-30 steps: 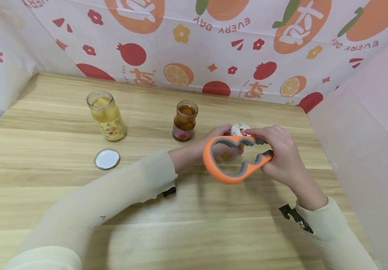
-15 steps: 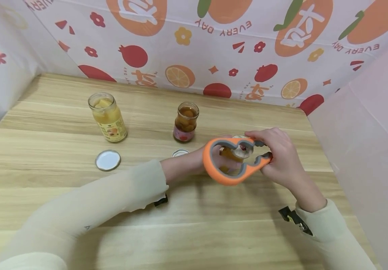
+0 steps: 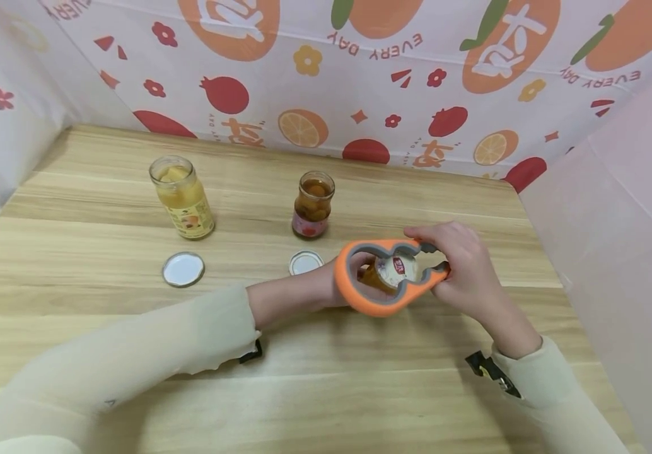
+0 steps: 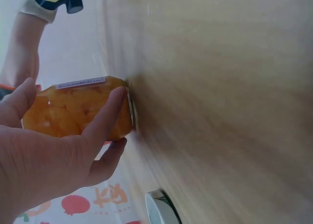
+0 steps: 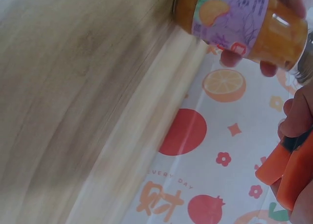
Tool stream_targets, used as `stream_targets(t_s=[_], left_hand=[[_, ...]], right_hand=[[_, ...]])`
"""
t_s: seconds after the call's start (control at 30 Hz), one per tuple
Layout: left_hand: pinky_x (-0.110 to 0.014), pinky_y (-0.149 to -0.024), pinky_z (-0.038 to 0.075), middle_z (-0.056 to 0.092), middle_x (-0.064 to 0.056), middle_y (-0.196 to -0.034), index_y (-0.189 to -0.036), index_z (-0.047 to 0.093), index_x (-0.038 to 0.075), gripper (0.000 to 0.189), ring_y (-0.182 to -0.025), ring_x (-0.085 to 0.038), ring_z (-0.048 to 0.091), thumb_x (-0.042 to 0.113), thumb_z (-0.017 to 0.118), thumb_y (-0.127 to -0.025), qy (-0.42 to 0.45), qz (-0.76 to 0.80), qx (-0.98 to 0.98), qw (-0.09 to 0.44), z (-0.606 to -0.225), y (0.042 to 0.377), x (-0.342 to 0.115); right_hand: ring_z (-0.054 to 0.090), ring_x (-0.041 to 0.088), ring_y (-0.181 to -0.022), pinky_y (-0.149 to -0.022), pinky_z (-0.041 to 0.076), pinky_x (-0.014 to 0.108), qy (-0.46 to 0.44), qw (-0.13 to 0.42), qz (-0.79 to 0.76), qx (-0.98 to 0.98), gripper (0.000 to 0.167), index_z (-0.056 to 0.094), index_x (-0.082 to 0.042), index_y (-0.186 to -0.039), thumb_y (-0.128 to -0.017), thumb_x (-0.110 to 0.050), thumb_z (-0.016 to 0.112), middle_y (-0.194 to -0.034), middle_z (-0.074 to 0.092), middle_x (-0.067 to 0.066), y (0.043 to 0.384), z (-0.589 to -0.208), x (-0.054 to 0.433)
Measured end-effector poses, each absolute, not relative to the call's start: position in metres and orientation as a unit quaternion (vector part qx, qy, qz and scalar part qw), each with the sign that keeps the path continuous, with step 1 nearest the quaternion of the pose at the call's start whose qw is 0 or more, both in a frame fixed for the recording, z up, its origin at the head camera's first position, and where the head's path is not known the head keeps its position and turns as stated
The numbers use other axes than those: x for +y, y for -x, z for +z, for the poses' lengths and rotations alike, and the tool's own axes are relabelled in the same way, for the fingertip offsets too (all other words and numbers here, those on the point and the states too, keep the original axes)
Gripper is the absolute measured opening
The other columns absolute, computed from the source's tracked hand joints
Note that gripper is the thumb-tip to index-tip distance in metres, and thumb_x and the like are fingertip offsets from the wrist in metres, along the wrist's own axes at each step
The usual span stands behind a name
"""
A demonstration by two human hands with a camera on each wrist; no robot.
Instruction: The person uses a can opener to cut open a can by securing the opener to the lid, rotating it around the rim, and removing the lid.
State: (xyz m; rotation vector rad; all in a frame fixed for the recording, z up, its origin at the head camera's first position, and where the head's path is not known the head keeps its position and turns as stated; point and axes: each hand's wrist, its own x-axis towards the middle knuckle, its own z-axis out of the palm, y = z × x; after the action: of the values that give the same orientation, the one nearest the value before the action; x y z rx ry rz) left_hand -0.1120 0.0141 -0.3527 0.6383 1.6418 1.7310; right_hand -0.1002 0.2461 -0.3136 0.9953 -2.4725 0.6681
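Note:
My left hand (image 4: 54, 155) grips a glass jar (image 4: 73, 109) of orange fruit around its side, clear of the fingers at its base end. The jar has a purple label (image 5: 230, 16) and a printed white lid (image 3: 398, 270). My right hand (image 3: 465, 271) holds an orange jar opener (image 3: 354, 299) with grey toothed inner edges by its handle ends. In the head view the lid shows through the opener's loop. Whether the teeth touch the lid I cannot tell. The opener's loop hides part of my left hand.
An opened jar of yellow fruit (image 3: 186, 205) stands at the left, with a loose lid (image 3: 183, 269) in front of it. Mid-table stands an opened jar of dark fruit (image 3: 311, 205); another loose lid (image 3: 306, 261) lies near my left wrist. A fruit-print curtain (image 3: 326, 82) hangs behind the table.
My left hand has drawn the jar left and nearer to me, so its lid now shows inside the opener. The opener has moved slightly left. The second loose lid has come into view.

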Motion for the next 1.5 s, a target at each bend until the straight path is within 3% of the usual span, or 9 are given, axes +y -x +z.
stream_targets(t_s=[0.03,0.17,0.4,0.53,0.63,0.87,1.0,1.17,1.5], left_hand=[[-0.034,-0.106,0.038,0.061,-0.004,-0.132,-0.132,0.062,0.009,0.054,-0.118,-0.009,0.050,0.010,0.079,-0.081,-0.265,0.621,0.687,0.270,-0.344,0.107,0.009],[-0.033,-0.101,0.040,0.058,-0.006,-0.139,-0.138,0.057,0.006,0.061,-0.120,-0.009,0.048,0.006,0.076,-0.081,-0.318,0.608,0.686,0.242,-0.344,0.103,0.005],[-0.027,-0.096,0.039,0.057,-0.006,-0.140,-0.139,0.053,0.005,0.087,-0.127,-0.013,0.046,-0.015,0.063,-0.054,-0.349,0.572,0.708,0.222,-0.347,0.097,-0.005],[-0.029,-0.100,0.042,0.050,-0.003,-0.147,-0.149,0.042,0.009,0.078,-0.128,-0.012,0.045,0.000,0.072,-0.078,-0.363,0.562,0.714,0.206,-0.348,0.092,-0.004],[-0.032,-0.106,0.037,0.048,-0.001,-0.150,-0.152,0.038,0.010,0.074,-0.131,-0.011,0.043,0.019,0.075,-0.088,-0.362,0.550,0.727,0.192,-0.349,0.088,-0.004],[-0.036,-0.118,0.029,0.053,-0.012,-0.145,-0.147,0.042,-0.002,0.063,-0.139,-0.020,0.042,0.013,0.067,-0.091,-0.378,0.550,0.729,0.153,-0.353,0.083,-0.008],[-0.036,-0.118,0.030,0.052,-0.014,-0.146,-0.147,0.040,-0.004,0.062,-0.139,-0.021,0.042,0.011,0.065,-0.092,-0.378,0.563,0.718,0.156,-0.356,0.082,-0.008],[-0.032,-0.117,0.030,0.047,-0.006,-0.151,-0.152,0.036,0.004,0.065,-0.140,-0.014,0.040,0.017,0.064,-0.095,-0.372,0.547,0.731,0.167,-0.354,0.081,-0.005],[-0.026,-0.117,0.028,0.043,0.008,-0.154,-0.154,0.037,0.016,0.064,-0.142,-0.002,0.034,0.023,0.066,-0.097,-0.376,0.562,0.715,0.175,-0.354,0.082,0.000]], right_hand=[[0.056,0.018,-0.091,-0.087,0.041,0.040,-0.354,0.195,0.239,-0.883,0.055,0.070,-0.013,-0.120,-0.067,0.002,0.066,-0.102,0.071,0.001,0.100,-0.314,0.247],[0.056,0.018,-0.092,-0.086,0.040,0.039,-0.354,0.191,0.239,-0.884,0.056,0.069,-0.014,-0.122,-0.069,0.002,0.066,-0.104,0.071,0.001,0.099,-0.315,0.247],[0.058,0.019,-0.091,-0.085,0.041,0.041,-0.367,0.195,0.224,-0.882,0.054,0.070,-0.015,-0.120,-0.070,0.006,0.066,-0.107,0.072,0.001,0.098,-0.319,0.243],[0.058,0.024,-0.094,-0.082,0.042,0.043,-0.377,0.192,0.181,-0.888,0.056,0.068,-0.017,-0.124,-0.076,0.009,0.057,-0.110,0.070,0.002,0.096,-0.321,0.240],[0.056,0.028,-0.099,-0.084,0.042,0.046,-0.380,0.183,0.147,-0.895,0.067,0.065,-0.020,-0.131,-0.076,0.015,0.050,-0.113,0.067,0.003,0.093,-0.321,0.238],[0.055,0.030,-0.108,-0.095,0.040,0.049,-0.405,0.163,0.098,-0.894,0.078,0.054,-0.021,-0.144,-0.078,0.019,0.054,-0.120,0.065,0.006,0.086,-0.316,0.236],[0.054,0.031,-0.103,-0.097,0.040,0.049,-0.423,0.155,0.070,-0.890,0.078,0.048,-0.017,-0.149,-0.080,0.018,0.059,-0.120,0.063,0.010,0.083,-0.314,0.237],[0.052,0.034,-0.106,-0.099,0.039,0.050,-0.438,0.136,0.043,-0.888,0.076,0.040,-0.013,-0.153,-0.085,0.010,0.066,-0.122,0.060,0.013,0.078,-0.309,0.238],[0.057,0.032,-0.101,-0.091,0.048,0.049,-0.425,0.119,0.029,-0.897,0.085,0.036,-0.012,-0.155,-0.080,0.013,0.070,-0.122,0.058,0.012,0.073,-0.304,0.236]])
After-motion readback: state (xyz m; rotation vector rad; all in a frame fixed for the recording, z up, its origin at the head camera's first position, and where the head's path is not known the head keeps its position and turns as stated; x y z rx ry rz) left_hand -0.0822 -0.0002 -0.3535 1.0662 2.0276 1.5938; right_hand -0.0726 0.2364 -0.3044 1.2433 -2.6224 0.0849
